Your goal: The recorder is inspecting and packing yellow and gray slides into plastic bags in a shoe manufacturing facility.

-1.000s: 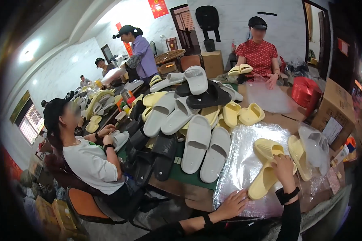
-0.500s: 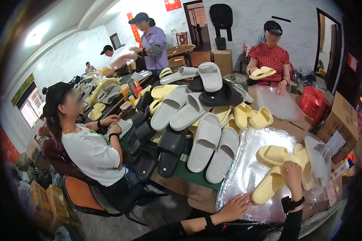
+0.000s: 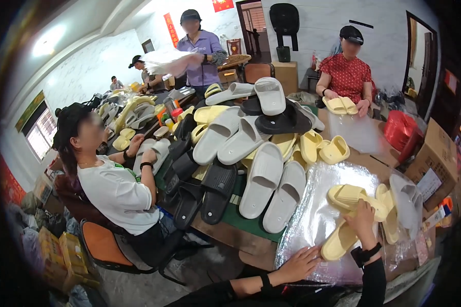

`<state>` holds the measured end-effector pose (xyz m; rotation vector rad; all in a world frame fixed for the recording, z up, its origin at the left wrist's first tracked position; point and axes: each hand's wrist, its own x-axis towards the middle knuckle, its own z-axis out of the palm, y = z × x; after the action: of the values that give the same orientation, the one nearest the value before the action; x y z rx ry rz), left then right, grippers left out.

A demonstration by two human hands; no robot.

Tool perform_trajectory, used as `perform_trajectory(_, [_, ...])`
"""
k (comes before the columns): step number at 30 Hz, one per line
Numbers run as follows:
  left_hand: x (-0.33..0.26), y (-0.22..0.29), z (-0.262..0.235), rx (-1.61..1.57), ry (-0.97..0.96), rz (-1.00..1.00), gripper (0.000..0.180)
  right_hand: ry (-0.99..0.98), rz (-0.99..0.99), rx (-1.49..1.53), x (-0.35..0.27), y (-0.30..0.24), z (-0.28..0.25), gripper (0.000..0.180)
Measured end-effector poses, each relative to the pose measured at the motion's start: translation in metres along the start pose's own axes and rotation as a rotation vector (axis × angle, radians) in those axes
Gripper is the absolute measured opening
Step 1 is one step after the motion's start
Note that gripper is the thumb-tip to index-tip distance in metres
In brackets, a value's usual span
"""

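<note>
Watching thru head view, I've got my R grip (image 3: 362,225) nearest the pale-yellow, ribbed-strap, foam-like slipper (image 3: 347,195): fingers bent over its near side; can't tell if clenched or just touching. It lies just beyond the grip & to its left, mostly over the shiny clear plastic sheets (image 3: 311,212), long axis approx L–R, dipping right. A smooth pale-yellow slipper (image 3: 338,241) lies btwn both grips, axis slanting up-right, lower end just beside my L grip (image 3: 302,263), released, flat on the sheets.
</note>
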<state>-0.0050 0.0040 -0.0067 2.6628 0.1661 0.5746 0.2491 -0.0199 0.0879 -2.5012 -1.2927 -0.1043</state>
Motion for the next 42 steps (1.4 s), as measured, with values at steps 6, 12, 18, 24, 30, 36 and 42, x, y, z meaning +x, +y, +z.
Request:
perform_trajectory(6, [0.002, -0.001, 0.006, 0.066, 0.01, 0.033, 0.033, 0.166, -0.095, 0.022, 0.017, 0.003, 0.01, 0.03])
perform_trajectory(12, [-0.004, -0.004, 0.008, 0.083, 0.021, 0.039, 0.035, 0.318, -0.15, 0.086, 0.009, -0.006, -0.013, 0.019])
perform_trajectory(18, [-0.004, -0.003, 0.003, 0.144, -0.153, 0.044, 0.037, 0.491, -0.093, 0.018, 0.006, 0.023, -0.03, 0.022])
perform_trajectory(24, [0.007, -0.006, -0.002, 0.027, -0.169, -0.034, 0.046, 0.602, 0.01, 0.24, 0.008, 0.036, -0.046, 0.028])
perform_trajectory(30, [0.025, 0.01, -0.033, 0.048, -0.163, -0.048, 0.048, 0.577, 0.096, -0.023, -0.016, 0.014, -0.06, 0.019])
perform_trajectory(36, [0.025, 0.019, -0.026, 0.171, -0.185, -0.003, 0.05, 0.558, 0.293, -0.245, -0.04, 0.015, -0.022, 0.017])
perform_trajectory(42, [0.032, 0.014, -0.045, -0.315, -0.02, -0.286, 0.04, 0.638, 0.359, -0.155, -0.06, -0.004, -0.024, 0.017])
